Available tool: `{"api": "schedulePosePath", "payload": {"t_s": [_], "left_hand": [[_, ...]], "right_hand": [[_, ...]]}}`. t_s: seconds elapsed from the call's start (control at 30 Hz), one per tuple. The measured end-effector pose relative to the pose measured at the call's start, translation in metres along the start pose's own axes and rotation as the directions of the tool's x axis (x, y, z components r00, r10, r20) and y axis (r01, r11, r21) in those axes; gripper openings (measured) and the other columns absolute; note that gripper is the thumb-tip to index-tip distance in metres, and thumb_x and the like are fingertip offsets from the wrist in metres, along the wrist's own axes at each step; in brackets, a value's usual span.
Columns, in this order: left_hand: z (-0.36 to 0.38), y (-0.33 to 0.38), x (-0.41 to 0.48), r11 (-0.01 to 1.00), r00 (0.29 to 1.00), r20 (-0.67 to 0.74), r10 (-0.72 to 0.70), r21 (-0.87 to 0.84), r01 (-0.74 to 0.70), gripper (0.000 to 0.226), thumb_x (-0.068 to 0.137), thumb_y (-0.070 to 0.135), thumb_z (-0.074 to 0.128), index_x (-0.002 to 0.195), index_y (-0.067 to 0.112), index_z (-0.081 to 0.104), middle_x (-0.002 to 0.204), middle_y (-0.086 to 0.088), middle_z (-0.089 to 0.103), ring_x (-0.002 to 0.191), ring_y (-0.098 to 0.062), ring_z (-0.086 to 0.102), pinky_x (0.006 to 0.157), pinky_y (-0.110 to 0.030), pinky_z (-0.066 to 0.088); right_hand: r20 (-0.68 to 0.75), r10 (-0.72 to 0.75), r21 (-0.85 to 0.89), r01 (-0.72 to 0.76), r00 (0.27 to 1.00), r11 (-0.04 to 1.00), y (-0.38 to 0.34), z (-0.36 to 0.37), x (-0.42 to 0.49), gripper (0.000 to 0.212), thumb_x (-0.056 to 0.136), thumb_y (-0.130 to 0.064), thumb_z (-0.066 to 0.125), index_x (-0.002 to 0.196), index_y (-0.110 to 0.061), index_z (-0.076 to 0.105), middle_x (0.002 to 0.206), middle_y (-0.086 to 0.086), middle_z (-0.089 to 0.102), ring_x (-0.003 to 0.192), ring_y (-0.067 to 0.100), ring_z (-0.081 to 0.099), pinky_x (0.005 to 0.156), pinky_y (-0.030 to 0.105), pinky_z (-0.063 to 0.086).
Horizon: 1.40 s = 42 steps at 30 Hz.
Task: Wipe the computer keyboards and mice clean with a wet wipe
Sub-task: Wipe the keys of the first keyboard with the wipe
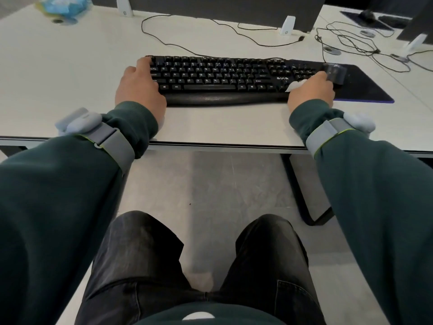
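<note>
- R grip: the right grip [311, 90] is clamped on a crumpled white wet wipe [295, 85], fingers curled round it. It presses the wipe onto the keyboard [222, 71] at its right end, by the numpad.
- L grip: the left grip [138, 86] has its fingers curled over the keyboard's left end and its thumb by the near edge. It looks to be bracing the board.
- The keyboard sits mid-surface, parallel to the near edge, w/ a wrist rest [225, 98] touching its front.
- The mouse [334, 71] is just beside the right grip, on the mouse pad [365, 87]. It's blurred, so detail is unclear.
- The wipe pack [62, 5] is at the far left corner of the surface [70, 66].
- Risks, as I judge them:
  - A sweep rightward could knock the mouse, since they sit so close together.
  - A too-wet wipe could leak between the keys.
  - Hard pressure could press the keys or slide the board if the L grip slackens.
  - A wipe corner could snag on the keycaps.
</note>
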<state>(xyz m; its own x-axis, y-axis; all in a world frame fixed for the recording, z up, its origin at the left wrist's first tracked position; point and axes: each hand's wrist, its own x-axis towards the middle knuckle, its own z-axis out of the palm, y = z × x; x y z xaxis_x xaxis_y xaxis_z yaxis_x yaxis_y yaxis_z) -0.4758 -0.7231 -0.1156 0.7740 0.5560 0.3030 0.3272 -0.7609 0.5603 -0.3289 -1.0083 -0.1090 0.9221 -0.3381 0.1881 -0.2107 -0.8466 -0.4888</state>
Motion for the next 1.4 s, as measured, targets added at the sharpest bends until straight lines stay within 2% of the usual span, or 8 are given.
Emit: {"api": "schedulePosePath", "payload": {"t_s": [0.4,0.77,0.87,0.97,1.07,1.13,1.23,1.4], "left_hand": [[0.002,-0.001,0.003,0.999,1.0,0.011,-0.027,-0.031,0.027,0.051,0.094,0.01,0.035,0.145,0.013,0.036,0.127,-0.021,0.053,0.117,-0.038,0.048,0.093,-0.042,0.039],[-0.01,0.003,-0.001,0.941,0.937,-0.148,-0.317,0.078,0.33,0.05,0.083,0.027,0.037,0.13,0.012,0.045,0.136,-0.015,0.044,0.123,-0.039,0.043,0.101,-0.05,0.035],[-0.01,0.009,-0.011,0.955,0.968,-0.196,-0.157,0.22,0.199,0.051,0.073,0.027,0.041,0.12,0.01,0.048,0.132,-0.018,0.044,0.123,-0.041,0.04,0.097,-0.051,0.032],[0.0,0.02,-0.023,0.924,0.971,-0.089,0.222,0.338,-0.181,0.05,0.075,0.027,0.046,0.122,0.011,0.052,0.129,-0.019,0.045,0.123,-0.041,0.039,0.1,-0.052,0.032],[0.02,0.056,-0.037,0.835,0.879,0.17,0.446,0.273,-0.477,0.049,0.085,0.032,0.046,0.132,0.019,0.056,0.133,-0.009,0.05,0.128,-0.036,0.038,0.104,-0.052,0.032],[0.037,0.088,-0.047,0.77,0.796,0.254,0.549,0.217,-0.6,0.05,0.089,0.036,0.046,0.135,0.021,0.056,0.14,-0.004,0.049,0.134,-0.032,0.036,0.108,-0.051,0.03],[0.059,0.129,-0.055,0.729,0.75,0.259,0.609,0.191,-0.658,0.05,0.091,0.036,0.046,0.137,0.02,0.054,0.145,0.0,0.046,0.143,-0.026,0.03,0.112,-0.047,0.024],[0.082,0.137,-0.054,0.805,0.808,0.269,0.524,0.153,-0.573,0.058,0.09,0.028,0.044,0.147,0.019,0.042,0.149,0.001,0.047,0.15,-0.022,0.022,0.116,-0.045,0.018]], "right_hand": [[0.047,0.155,0.084,-0.158,0.987,0.984,0.005,-0.012,0.009,0.053,0.095,-0.041,0.049,0.14,-0.015,0.039,0.143,0.011,0.047,0.131,0.032,0.045,0.105,0.042,0.038],[-0.027,0.158,-0.028,-0.159,0.987,0.987,0.026,-0.023,-0.035,0.057,0.084,-0.042,0.051,0.133,-0.016,0.047,0.141,0.006,0.042,0.131,0.028,0.039,0.105,0.044,0.028],[-0.135,0.021,-0.107,-0.036,0.991,0.994,0.029,-0.027,-0.04,0.043,0.086,-0.029,0.048,0.126,-0.014,0.053,0.138,0.009,0.044,0.127,0.032,0.041,0.102,0.043,0.033],[-0.121,-0.263,-0.028,0.262,0.957,0.965,0.025,-0.023,-0.038,0.032,0.094,-0.024,0.044,0.114,-0.01,0.064,0.126,0.014,0.055,0.117,0.033,0.051,0.095,0.038,0.042],[-0.053,-0.508,0.008,0.509,0.86,0.861,0.031,-0.014,-0.035,0.032,0.095,-0.029,0.044,0.109,-0.015,0.07,0.113,0.009,0.064,0.111,0.031,0.054,0.089,0.033,0.042],[-0.057,-0.568,-0.036,0.567,0.821,0.823,0.039,-0.014,-0.035,0.031,0.093,-0.028,0.045,0.107,-0.02,0.072,0.112,0.008,0.064,0.109,0.034,0.052,0.089,0.034,0.04],[-0.053,-0.543,-0.066,0.539,0.838,0.84,0.031,-0.018,-0.031,0.032,0.09,-0.027,0.046,0.106,-0.025,0.074,0.115,0.006,0.064,0.111,0.037,0.049,0.092,0.039,0.041],[0.118,-0.652,-0.101,0.662,0.749,0.742,-0.004,-0.013,-0.037,0.041,0.081,-0.032,0.039,0.102,-0.026,0.074,0.106,0.005,0.068,0.105,0.038,0.052,0.089,0.041,0.043]]}}
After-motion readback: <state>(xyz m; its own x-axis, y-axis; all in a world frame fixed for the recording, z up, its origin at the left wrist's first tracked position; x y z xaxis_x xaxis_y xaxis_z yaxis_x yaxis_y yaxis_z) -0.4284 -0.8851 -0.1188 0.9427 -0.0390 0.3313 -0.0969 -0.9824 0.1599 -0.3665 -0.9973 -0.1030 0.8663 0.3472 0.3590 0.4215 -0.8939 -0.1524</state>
